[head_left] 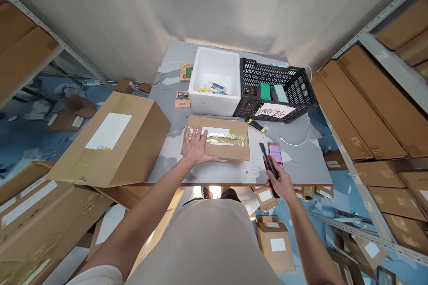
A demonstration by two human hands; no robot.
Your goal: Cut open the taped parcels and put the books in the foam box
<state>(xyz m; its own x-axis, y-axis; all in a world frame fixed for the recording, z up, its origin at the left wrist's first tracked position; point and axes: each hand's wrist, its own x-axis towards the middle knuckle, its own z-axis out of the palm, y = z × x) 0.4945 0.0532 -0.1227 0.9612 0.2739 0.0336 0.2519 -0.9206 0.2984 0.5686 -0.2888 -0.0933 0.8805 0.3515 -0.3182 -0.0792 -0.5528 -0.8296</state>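
Observation:
My left hand (197, 148) lies with fingers spread on the left part of a taped cardboard carton (230, 152) at the table's front. White labels and shiny tape cover the carton's top. To its right, my right hand (281, 182) is closed round a black and red box cutter (269, 164), whose dark tip points away from me, apart from the carton. Right beside the cutter lies a phone (275, 152) with a lit pink screen. Another cutter, yellow and black (255, 125), rests behind the carton's right corner.
A white foam box (214, 106) with small packets and a black crate (247, 107) with green boxes stand at the back of the table (301, 164). A big carton (140, 142) is at the left. Carton-filled shelves (384, 213) line the right.

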